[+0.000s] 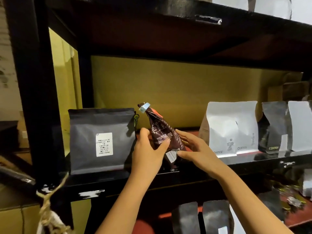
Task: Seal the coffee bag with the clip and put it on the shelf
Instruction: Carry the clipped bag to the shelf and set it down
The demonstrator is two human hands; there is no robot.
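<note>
A dark brown coffee bag (162, 130) with white print stands upright on the black shelf (185, 171), between a dark grey bag and a white bag. A pale blue clip (144, 107) pinches its twisted top. My left hand (148, 149) grips the bag's left side, thumb across its front. On the bag's right side and lower corner rests my right hand (194, 146), fingers spread along it.
A large dark grey bag (101, 141) with a white label stands to the left. White (231, 129) and silver (287, 127) coffee bags stand to the right. A yellow board backs the shelf. More bags lie on the lower shelf (202, 217). A rope (49, 200) hangs at lower left.
</note>
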